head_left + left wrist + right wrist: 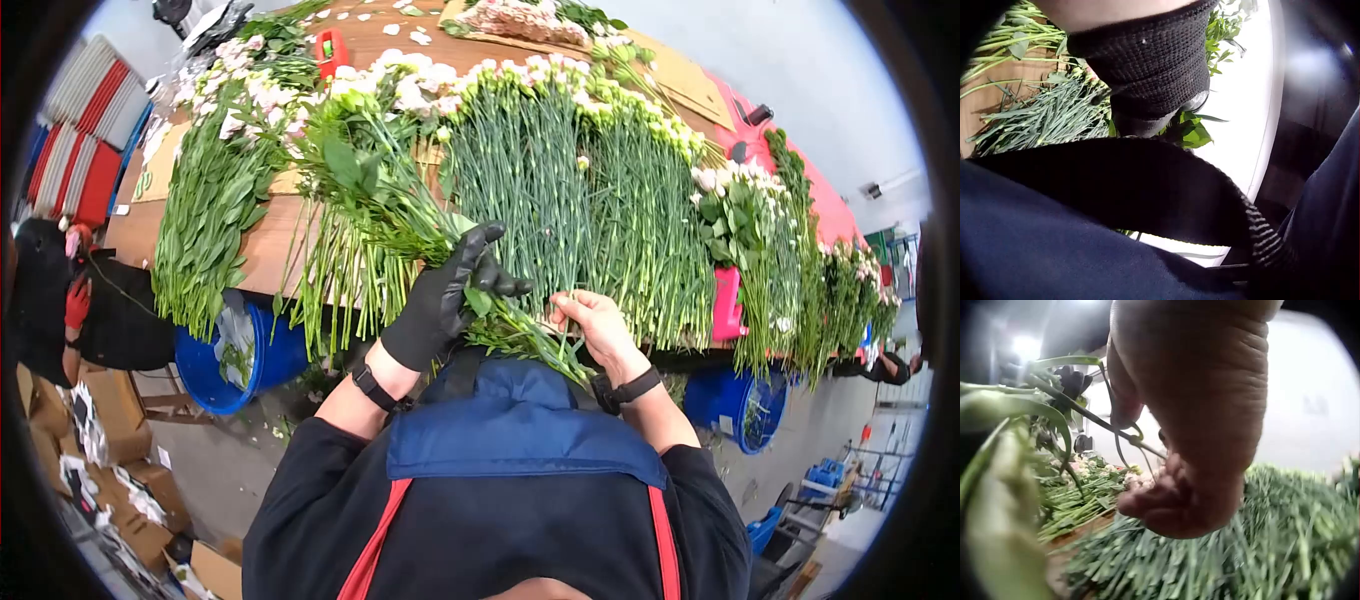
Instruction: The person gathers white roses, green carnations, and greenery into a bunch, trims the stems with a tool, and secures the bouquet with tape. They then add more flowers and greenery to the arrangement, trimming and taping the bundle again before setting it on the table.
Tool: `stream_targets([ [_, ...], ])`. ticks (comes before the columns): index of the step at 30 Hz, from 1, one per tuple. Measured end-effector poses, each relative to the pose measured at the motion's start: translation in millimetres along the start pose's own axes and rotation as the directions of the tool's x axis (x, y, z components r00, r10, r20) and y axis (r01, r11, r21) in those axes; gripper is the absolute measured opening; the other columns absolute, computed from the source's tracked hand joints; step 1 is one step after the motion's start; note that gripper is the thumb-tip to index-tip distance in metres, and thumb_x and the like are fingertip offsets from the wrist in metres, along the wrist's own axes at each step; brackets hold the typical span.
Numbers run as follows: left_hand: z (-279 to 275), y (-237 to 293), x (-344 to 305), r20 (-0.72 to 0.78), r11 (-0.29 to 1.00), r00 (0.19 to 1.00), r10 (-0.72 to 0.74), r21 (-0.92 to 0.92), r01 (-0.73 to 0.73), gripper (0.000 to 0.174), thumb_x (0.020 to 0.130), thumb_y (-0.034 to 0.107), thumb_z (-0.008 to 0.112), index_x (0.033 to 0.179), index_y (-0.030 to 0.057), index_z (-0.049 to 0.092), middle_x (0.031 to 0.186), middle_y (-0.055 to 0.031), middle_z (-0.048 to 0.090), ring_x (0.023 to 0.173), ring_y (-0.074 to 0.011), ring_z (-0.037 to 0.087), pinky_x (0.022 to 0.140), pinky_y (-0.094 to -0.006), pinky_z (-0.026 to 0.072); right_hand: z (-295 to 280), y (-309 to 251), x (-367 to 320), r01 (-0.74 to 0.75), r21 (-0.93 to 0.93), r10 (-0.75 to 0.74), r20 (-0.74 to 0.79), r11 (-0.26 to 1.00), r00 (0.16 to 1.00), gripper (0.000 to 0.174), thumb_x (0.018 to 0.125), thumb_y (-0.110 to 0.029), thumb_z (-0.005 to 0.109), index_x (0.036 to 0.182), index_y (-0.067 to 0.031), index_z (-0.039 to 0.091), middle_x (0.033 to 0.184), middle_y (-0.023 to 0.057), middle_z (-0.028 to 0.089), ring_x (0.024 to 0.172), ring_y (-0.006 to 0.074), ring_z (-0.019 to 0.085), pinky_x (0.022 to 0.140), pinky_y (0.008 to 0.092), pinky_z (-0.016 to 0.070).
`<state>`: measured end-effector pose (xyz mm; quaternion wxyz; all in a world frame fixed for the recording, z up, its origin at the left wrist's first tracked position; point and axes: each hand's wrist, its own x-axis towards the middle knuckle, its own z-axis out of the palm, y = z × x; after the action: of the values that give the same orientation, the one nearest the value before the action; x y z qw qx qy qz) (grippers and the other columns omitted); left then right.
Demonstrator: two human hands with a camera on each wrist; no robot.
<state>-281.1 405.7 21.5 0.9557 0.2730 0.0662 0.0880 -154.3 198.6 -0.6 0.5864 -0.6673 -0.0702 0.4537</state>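
Note:
My left hand (445, 290), in a black glove, grips a bunch of leafy flower stems (405, 210) slanting across in front of my body. Its leafy top points up and left, and the cut ends (540, 350) come out below the glove toward the right. My bare right hand (600, 328) is beside those lower ends. In the right wrist view its fingertips pinch a thin green stem (1079, 409) with narrow curling leaves. The left wrist view shows mostly the glove's knitted cuff (1147, 69) and a dark strap; the gloved fingers are largely hidden there.
Rows of carnations (520, 190) cover the table, stems toward me. Leafy stems (215, 210) lie left, and more white-pink flowers (745, 200) right. A pink holder (728, 305) stands at the edge. Blue bins (265, 350) are below. Another person's red-gloved hand (77, 300) shows far left.

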Motion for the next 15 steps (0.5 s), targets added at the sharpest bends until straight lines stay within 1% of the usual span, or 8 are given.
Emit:
stream_targets([
  [3,9,8,-5,-0.097,0.997,0.995,-0.022,0.073,0.029,0.051,0.095,0.039,0.054,0.133,0.0071,0.043,0.060,0.0027,0.041,0.060,-0.0139,0.051,0.082,-0.0448,0.0493,12,-25,-18,0.193,-0.065,-0.200,-0.128,0.979,0.971,0.018,0.092,-0.017,0.060,0.098,-0.0016,0.066,0.069,-0.0016,0.058,0.063,0.0057,0.051,0.060,0.0206,0.0378],
  [5,21,15,-13,-0.162,0.985,0.987,0.006,0.173,0.023,0.053,0.094,0.036,0.058,0.134,0.0046,0.043,0.061,0.0014,0.039,0.057,-0.0151,0.050,0.078,-0.0448,0.0508,15,-49,-28,0.220,-0.153,-0.241,-0.138,0.963,0.961,0.020,0.092,-0.020,0.059,0.102,-0.0031,0.066,0.063,-0.0053,0.054,0.052,0.0027,0.041,0.049,0.0180,0.0319],
  [7,25,17,-14,-0.145,0.977,0.989,0.031,0.215,0.001,0.053,0.095,0.037,0.054,0.137,0.0060,0.042,0.058,0.0017,0.039,0.053,-0.0133,0.045,0.071,-0.0408,0.0489,18,-66,-27,0.224,-0.262,-0.265,-0.129,0.939,0.956,0.021,0.092,-0.021,0.060,0.103,-0.0034,0.066,0.061,-0.0057,0.053,0.050,0.0023,0.041,0.046,0.0175,0.0305],
  [10,31,18,-13,-0.144,0.979,0.990,0.003,0.205,0.026,0.048,0.098,0.038,0.047,0.137,0.0093,0.043,0.055,0.0038,0.036,0.052,-0.0110,0.043,0.068,-0.0347,0.0452,15,-61,8,0.329,-0.342,-0.385,-0.109,0.880,0.916,0.023,0.091,-0.022,0.061,0.103,-0.0024,0.066,0.062,-0.0044,0.055,0.055,0.0026,0.046,0.050,0.0195,0.0356],
  [11,32,18,-12,-0.136,0.983,0.991,-0.002,0.181,0.027,0.047,0.098,0.038,0.047,0.136,0.0097,0.044,0.055,0.0041,0.036,0.052,-0.0112,0.043,0.067,-0.0350,0.0451,11,-61,18,0.286,-0.403,-0.357,-0.112,0.869,0.927,0.029,0.090,-0.024,0.063,0.107,-0.0005,0.065,0.066,-0.0011,0.059,0.059,0.0057,0.051,0.055,0.0219,0.0407],
  [13,31,17,-10,-0.115,0.991,0.993,-0.024,0.128,0.039,0.045,0.098,0.037,0.047,0.135,0.0106,0.045,0.054,0.0045,0.034,0.051,-0.0117,0.043,0.065,-0.0357,0.0450,5,-51,34,0.301,-0.549,-0.430,-0.120,0.780,0.895,0.042,0.088,-0.028,0.065,0.116,0.0024,0.060,0.077,0.0048,0.064,0.066,0.0102,0.056,0.060,0.0251,0.0453],
  [14,30,15,-9,-0.183,0.985,0.983,0.005,0.172,0.027,0.043,0.099,0.037,0.045,0.134,0.0123,0.046,0.053,0.0044,0.033,0.050,-0.0123,0.043,0.062,-0.0361,0.0445,-6,-41,38,0.289,-0.653,-0.464,-0.109,0.700,0.879,0.054,0.087,-0.032,0.067,0.124,0.0044,0.054,0.092,0.0100,0.067,0.075,0.0145,0.059,0.068,0.0286,0.0489],
  [15,26,12,-7,-0.232,0.972,0.972,0.045,0.234,0.010,0.041,0.100,0.037,0.042,0.134,0.0144,0.046,0.051,0.0040,0.035,0.048,-0.0131,0.042,0.060,-0.0354,0.0438,-8,-56,19,0.258,-0.706,-0.412,-0.052,0.659,0.910,0.067,0.085,-0.042,0.065,0.125,0.0092,0.049,0.109,0.0242,0.063,0.097,0.0315,0.063,0.084,0.0379,0.0497],
])
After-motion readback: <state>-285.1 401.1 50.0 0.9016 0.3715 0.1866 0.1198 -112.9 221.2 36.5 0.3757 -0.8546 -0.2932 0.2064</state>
